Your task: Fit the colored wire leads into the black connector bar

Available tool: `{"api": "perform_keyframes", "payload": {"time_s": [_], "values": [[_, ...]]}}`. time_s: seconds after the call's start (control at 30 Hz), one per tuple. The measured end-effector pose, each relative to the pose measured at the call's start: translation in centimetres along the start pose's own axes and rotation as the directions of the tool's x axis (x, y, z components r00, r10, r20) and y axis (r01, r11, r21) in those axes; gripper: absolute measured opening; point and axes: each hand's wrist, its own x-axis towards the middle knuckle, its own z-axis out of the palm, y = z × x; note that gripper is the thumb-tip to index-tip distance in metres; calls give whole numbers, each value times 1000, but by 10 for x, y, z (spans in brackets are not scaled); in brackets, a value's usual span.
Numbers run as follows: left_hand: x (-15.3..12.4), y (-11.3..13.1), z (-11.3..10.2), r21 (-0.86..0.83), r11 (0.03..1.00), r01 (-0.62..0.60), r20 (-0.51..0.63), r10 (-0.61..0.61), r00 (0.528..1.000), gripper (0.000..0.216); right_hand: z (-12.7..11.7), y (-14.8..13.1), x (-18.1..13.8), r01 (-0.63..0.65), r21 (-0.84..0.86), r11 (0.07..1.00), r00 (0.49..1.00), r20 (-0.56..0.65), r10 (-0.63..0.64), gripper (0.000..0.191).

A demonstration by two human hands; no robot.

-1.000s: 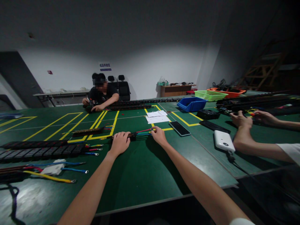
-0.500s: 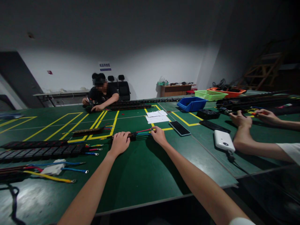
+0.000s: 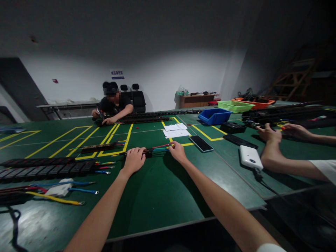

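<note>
My left hand is closed over a dark cable bundle lying across the green table. From the bundle's right end run thin red, blue and green wires. The fingers of my right hand pinch the far ends of these wires, and the tips are hidden by the fingers. Left of my hands lies a second, similar cable bundle. Nearer to me are black modular strips and thick cables with ring terminals, among them a yellow cable.
White papers, a phone and a blue bin lie beyond my right hand. A white device with a cord sits at right, near a co-worker's hands. Another person leans over the table's far side.
My hands stay in place on the bundle and wires. The co-worker's hand at the right has shifted slightly to the left.
</note>
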Motion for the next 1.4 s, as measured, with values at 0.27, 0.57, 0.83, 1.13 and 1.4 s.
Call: {"api": "perform_keyframes", "payload": {"time_s": [0.27,0.57,0.83,1.13,1.4], "values": [[0,2,-3,2,1000,-1,-2,1,1000,43,0,-1,1,163,104,981,986,-62,-157,52],[0,2,-3,-8,1000,-1,4,1,1000,43,1,-5,-2,-6,-147,989,998,56,14,41],[-1,2,-4,-37,999,8,13,-7,1000,43,-3,-9,-3,-58,-174,983,997,-64,48,28],[-1,3,-4,17,1000,0,9,0,1000,43,-4,-13,-5,-77,-178,981,996,-49,69,31],[-1,3,-5,-4,1000,3,10,-3,1000,43,-5,-12,-6,-73,-150,986,997,-42,67,29]]}}
